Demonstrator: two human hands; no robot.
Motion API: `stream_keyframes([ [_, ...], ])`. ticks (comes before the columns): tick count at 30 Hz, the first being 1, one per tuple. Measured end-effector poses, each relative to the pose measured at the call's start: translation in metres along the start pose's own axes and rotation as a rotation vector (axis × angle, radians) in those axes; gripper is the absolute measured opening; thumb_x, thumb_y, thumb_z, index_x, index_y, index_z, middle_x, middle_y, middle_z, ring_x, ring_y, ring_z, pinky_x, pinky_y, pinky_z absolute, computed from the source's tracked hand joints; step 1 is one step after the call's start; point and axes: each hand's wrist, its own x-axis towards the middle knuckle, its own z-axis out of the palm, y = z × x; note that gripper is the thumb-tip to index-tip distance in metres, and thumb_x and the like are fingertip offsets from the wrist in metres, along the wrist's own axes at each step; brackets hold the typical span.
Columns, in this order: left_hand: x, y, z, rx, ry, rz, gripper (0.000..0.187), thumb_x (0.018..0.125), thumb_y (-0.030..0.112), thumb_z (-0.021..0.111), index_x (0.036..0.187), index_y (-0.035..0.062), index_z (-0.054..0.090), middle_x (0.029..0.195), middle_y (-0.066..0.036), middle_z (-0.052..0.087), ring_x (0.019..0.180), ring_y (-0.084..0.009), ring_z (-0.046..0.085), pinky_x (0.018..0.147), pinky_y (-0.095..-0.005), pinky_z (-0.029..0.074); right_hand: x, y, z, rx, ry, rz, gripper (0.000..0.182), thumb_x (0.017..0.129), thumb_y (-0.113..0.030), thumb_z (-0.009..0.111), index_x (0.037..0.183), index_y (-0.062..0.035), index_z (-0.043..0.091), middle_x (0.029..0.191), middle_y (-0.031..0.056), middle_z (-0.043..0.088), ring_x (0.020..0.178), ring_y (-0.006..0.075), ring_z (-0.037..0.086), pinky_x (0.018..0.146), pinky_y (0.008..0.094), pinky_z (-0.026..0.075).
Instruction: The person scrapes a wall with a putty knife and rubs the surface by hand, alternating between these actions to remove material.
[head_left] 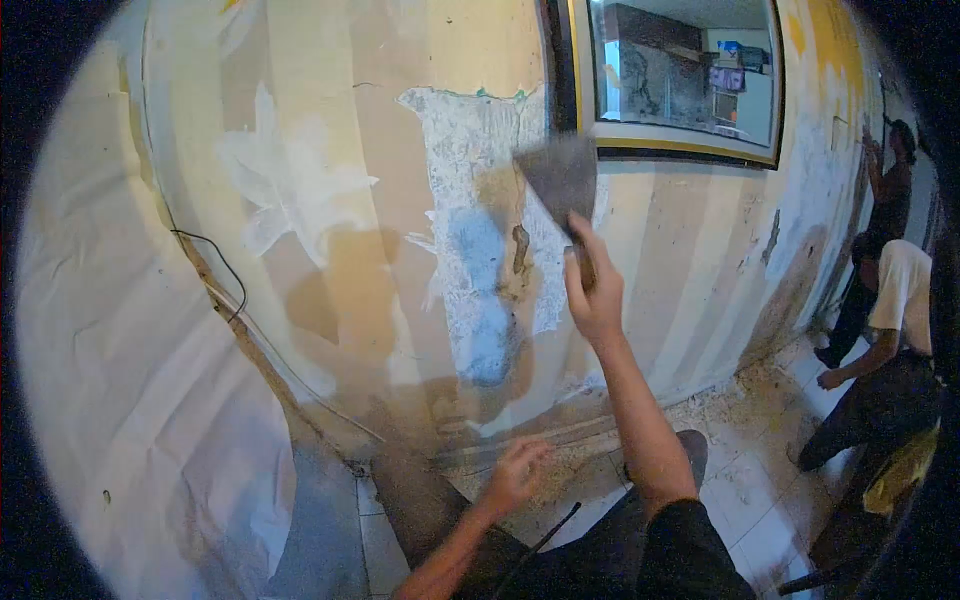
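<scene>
My right hand [597, 295] is closed round the handle of a wide scraper [562, 182]. The scraper's broad flat blade points up, in front of the wall just below the corner of a framed mirror [688, 155]. Behind and below the blade, the striped wall [395, 180] has a bare, pale patch [470, 300] with a brown crumbling hole [520, 248]. My left hand [518, 475] hovers low above my lap, away from the wall; its fingers are loosely bent, somewhat apart and slightly blurred, with nothing visible in them.
A pale sheet [150, 400] covers the left side. A thin dark cable [225, 262] runs along the wall there. Crumbled debris [765, 385] lies on the tiled floor [765, 520] along the wall's foot. At right, one person [890, 330] crouches and another [888, 185] stands at the wall.
</scene>
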Motion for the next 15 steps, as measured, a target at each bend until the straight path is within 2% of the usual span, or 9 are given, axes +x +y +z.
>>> stream_keyframes([
  [2, 0.044, 0.008, -0.043, 0.022, 0.076, 0.080, 0.031, 0.084, 0.001, 0.056, 0.113, 0.0043, 0.062, 0.115, -0.014, 0.060, 0.106, -0.0322, 0.059, 0.095, -0.0395, 0.045, -0.074, 0.033, -0.020, -0.034, -0.168, 0.054, 0.040, 0.089, 0.003, 0.054, 0.129, 0.0010, 0.054, 0.131, 0.0154, 0.058, 0.118, 0.0239, 0.057, 0.100, 0.0332, 0.042],
  [3, 0.070, 0.011, -0.064, 0.062, 0.113, 0.155, 0.026, 0.085, 0.002, 0.056, 0.111, 0.0022, 0.063, 0.113, -0.015, 0.063, 0.112, -0.0332, 0.057, 0.099, -0.0418, 0.042, -0.114, 0.038, -0.029, -0.015, -0.242, 0.141, 0.044, 0.086, 0.002, 0.056, 0.130, -0.0061, 0.054, 0.127, 0.0173, 0.059, 0.115, 0.0279, 0.059, 0.095, 0.0333, 0.046],
  [4, 0.098, 0.021, -0.086, 0.156, 0.178, 0.240, 0.030, 0.083, 0.000, 0.055, 0.111, 0.0030, 0.063, 0.110, -0.015, 0.063, 0.107, -0.0322, 0.059, 0.095, -0.0393, 0.045, -0.156, 0.047, -0.040, -0.022, -0.341, 0.218, 0.045, 0.085, 0.002, 0.057, 0.130, -0.0085, 0.055, 0.120, 0.0168, 0.063, 0.106, 0.0263, 0.064, 0.085, 0.0329, 0.050],
  [5, 0.126, 0.034, -0.108, 0.251, 0.241, 0.325, 0.034, 0.080, -0.002, 0.055, 0.112, 0.0038, 0.063, 0.107, -0.015, 0.063, 0.103, -0.0312, 0.061, 0.092, -0.0367, 0.047, -0.192, 0.054, -0.057, -0.184, -0.614, 0.446, 0.038, 0.085, -0.001, 0.059, 0.123, -0.0045, 0.059, 0.093, 0.0198, 0.068, 0.087, 0.0264, 0.068, 0.078, 0.0363, 0.051],
  [7, 0.181, 0.054, -0.149, 0.423, 0.299, 0.484, 0.034, 0.080, -0.002, 0.054, 0.112, 0.0037, 0.062, 0.111, -0.017, 0.062, 0.106, -0.0321, 0.060, 0.092, -0.0383, 0.047, -0.303, 0.090, -0.082, -0.296, -0.869, 0.671, 0.043, 0.087, -0.019, 0.060, 0.130, -0.0119, 0.055, 0.089, 0.0248, 0.066, 0.081, 0.0395, 0.065, 0.073, 0.0432, 0.051],
  [11, 0.285, 0.105, -0.207, 0.759, 0.407, 0.650, 0.042, 0.077, 0.001, 0.054, 0.119, 0.0038, 0.059, 0.120, -0.017, 0.058, 0.113, -0.0339, 0.055, 0.097, -0.0419, 0.045, -0.352, 0.102, -0.101, -0.318, -1.611, 0.471, 0.056, 0.091, -0.031, 0.056, 0.143, -0.0187, 0.041, 0.104, 0.0224, 0.067, 0.085, 0.0377, 0.066, 0.072, 0.0485, 0.051],
  [12, 0.308, 0.114, -0.216, 0.827, 0.432, 0.705, 0.046, 0.076, 0.002, 0.055, 0.122, 0.0038, 0.057, 0.121, -0.017, 0.057, 0.115, -0.0332, 0.054, 0.099, -0.0419, 0.043, -0.392, 0.124, -0.094, -0.199, -1.882, 0.731, 0.057, 0.091, -0.033, 0.055, 0.144, -0.0199, 0.039, 0.108, 0.0220, 0.066, 0.088, 0.0381, 0.065, 0.076, 0.0493, 0.050],
  [14, 0.341, 0.131, -0.228, 0.909, 0.459, 0.763, 0.050, 0.075, 0.003, 0.056, 0.124, 0.0038, 0.056, 0.123, -0.017, 0.056, 0.117, -0.0326, 0.053, 0.101, -0.0419, 0.041, -0.414, 0.144, -0.085, -0.060, -2.142, 0.983, 0.059, 0.091, -0.036, 0.055, 0.145, -0.0210, 0.038, 0.111, 0.0217, 0.065, 0.091, 0.0385, 0.064, 0.080, 0.0500, 0.049],
  [15, 0.353, 0.139, -0.231, 1.007, 0.431, 0.799, 0.054, 0.074, 0.003, 0.056, 0.128, 0.0039, 0.053, 0.130, -0.016, 0.053, 0.122, -0.0331, 0.049, 0.104, -0.0439, 0.038, -0.412, 0.138, -0.086, -0.036, -2.017, 0.890, 0.058, 0.091, -0.037, 0.053, 0.145, -0.0208, 0.038, 0.112, 0.0218, 0.064, 0.093, 0.0387, 0.063, 0.082, 0.0501, 0.048],
])
